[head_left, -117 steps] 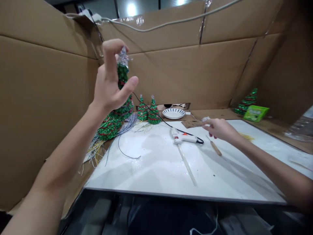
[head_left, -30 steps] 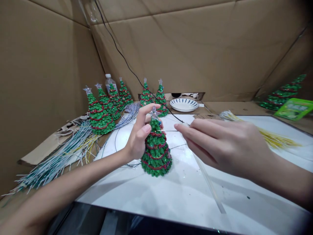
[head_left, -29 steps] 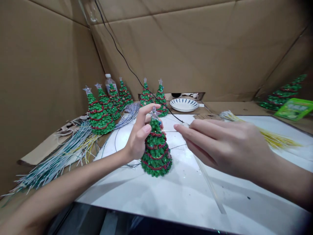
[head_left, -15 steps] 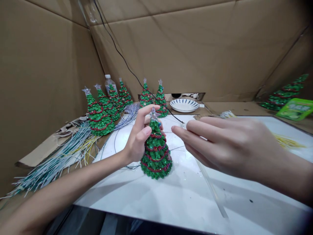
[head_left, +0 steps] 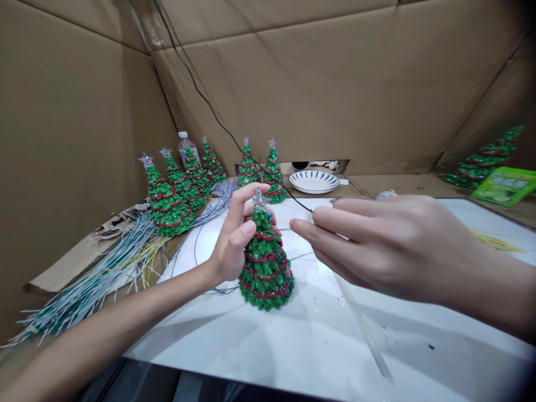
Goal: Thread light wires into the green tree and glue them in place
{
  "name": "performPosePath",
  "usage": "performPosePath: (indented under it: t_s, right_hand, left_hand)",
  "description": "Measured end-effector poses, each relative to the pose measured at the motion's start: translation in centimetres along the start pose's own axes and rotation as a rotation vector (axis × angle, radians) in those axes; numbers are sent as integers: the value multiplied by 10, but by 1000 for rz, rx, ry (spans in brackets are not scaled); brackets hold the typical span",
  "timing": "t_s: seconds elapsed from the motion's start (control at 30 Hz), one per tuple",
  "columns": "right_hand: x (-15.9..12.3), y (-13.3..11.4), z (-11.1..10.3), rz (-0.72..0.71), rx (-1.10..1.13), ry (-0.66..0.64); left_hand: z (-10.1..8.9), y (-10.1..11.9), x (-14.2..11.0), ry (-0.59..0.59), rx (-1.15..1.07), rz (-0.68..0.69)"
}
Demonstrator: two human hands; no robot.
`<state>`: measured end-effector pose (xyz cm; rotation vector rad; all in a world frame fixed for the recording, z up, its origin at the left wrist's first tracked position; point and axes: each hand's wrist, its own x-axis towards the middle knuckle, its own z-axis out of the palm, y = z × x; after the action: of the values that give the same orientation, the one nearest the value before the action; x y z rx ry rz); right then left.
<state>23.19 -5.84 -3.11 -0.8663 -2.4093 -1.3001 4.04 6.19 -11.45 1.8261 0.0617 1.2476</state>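
My left hand (head_left: 234, 240) is closed round the upper part of a small green Christmas tree (head_left: 268, 273), its forefinger curled behind the clear star (head_left: 258, 196) on top. The tree stands upright on a white board, with red bead garlands and glitter on it. To the right, apart from the tree, my right hand (head_left: 377, 245) is closed with its fingertips pressed together. What these fingers hold, if anything, is hidden from me. A black cable (head_left: 218, 119) comes down from above and meets the right fingertips in the view; I cannot tell whether they grip it.
Several finished-looking trees (head_left: 167, 206) with stars stand at the back left, near a plastic bottle (head_left: 184, 142). Bundles of thin wires (head_left: 100, 273) lie at left. Behind are a striped plate (head_left: 314, 182) and cardboard walls (head_left: 293, 84). A green packet (head_left: 505, 185) lies at far right.
The view has shifted slightly. Both hands keep nearly the same pose; the right fingertips sit a touch closer to the tree. The left hand still holds the tree.
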Motion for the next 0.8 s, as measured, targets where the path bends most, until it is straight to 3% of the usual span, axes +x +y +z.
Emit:
performPosePath:
  t_s: [0.47, 0.67, 0.8]
  right_hand:
    - [-2, 3, 5, -24, -30, -13]
    - [-10, 1, 0, 126, -11, 52]
    - [-38, 6, -5, 265, -42, 59]
  left_hand:
    - [0, -2, 0, 6, -4, 4]
    - [0, -2, 0, 7, -53, -32]
    - [0, -1, 0, 2, -82, -51]
